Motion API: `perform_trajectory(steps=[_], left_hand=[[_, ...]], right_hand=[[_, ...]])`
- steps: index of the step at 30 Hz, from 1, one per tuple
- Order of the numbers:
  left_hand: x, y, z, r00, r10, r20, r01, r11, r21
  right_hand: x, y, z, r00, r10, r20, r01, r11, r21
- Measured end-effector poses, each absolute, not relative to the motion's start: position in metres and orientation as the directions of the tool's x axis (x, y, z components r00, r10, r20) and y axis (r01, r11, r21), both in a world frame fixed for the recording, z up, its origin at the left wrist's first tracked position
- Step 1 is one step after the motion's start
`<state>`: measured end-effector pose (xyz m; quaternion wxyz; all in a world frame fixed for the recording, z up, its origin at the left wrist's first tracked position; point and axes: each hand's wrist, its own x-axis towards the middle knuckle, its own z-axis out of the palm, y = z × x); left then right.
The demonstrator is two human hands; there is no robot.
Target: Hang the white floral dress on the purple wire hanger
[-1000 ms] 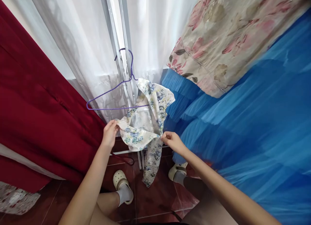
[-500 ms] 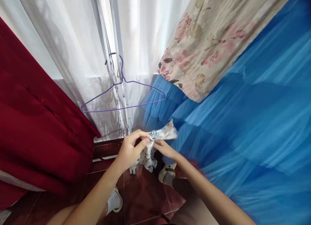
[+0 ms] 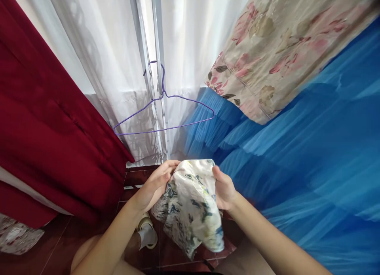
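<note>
A white cloth garment [image 3: 192, 200] with a blue, green and yellow print hangs loosely between my hands, spread out above the floor. My left hand [image 3: 154, 184] pinches its upper left edge, fingers curled over the fabric. At the upper right corner my right hand [image 3: 225, 187] grips the cloth, thumb on the near side and the fingers mostly hidden behind. What kind of garment it is, I cannot tell from its folds. Just beyond, a bare purple clothes hanger [image 3: 164, 129] hangs by its hook on a white metal stand [image 3: 158, 41].
White curtains [image 3: 190, 37] cover the back. Dark red cloth [image 3: 53, 120] hangs on the left, blue tulle [image 3: 311, 160] on the right, with a beige floral garment [image 3: 261, 65] in front of it. Below are dark red floor tiles [image 3: 59, 243] and a shoe [image 3: 151, 235].
The cloth was bunched between my close-set hands; now it is opened out and hangs wide. My right hand has moved right, away from the left. The view has shifted slightly left.
</note>
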<state>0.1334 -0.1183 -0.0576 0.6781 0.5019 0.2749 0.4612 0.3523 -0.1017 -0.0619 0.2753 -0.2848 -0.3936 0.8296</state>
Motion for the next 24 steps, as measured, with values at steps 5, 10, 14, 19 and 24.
perform_trajectory(steps=[5,10,14,19,24], left_hand=[[0.114,-0.127,-0.073,0.481,0.877,0.008,-0.188,0.095,0.978],[0.088,-0.136,-0.107,0.516,0.845,-0.142,0.099,0.106,0.990],[0.046,-0.142,-0.120,0.386,0.900,-0.201,0.328,0.070,0.942],[-0.017,-0.131,-0.098,0.300,0.954,-0.011,0.622,-0.187,0.760],[-0.072,-0.090,-0.063,0.339,0.922,0.188,0.896,-0.378,0.233]], right_hand=[[0.351,-0.105,-0.064,-0.796,0.541,-0.273,-0.119,-0.582,-0.804],[0.358,-0.094,-0.042,-0.685,0.708,-0.174,-0.188,-0.402,-0.896],[0.371,-0.069,-0.014,-0.532,0.844,-0.066,-0.146,-0.168,-0.975],[0.378,-0.029,0.014,-0.204,0.966,0.158,-0.158,0.127,-0.979],[0.354,0.013,0.013,-0.282,0.919,0.276,0.234,0.345,-0.909]])
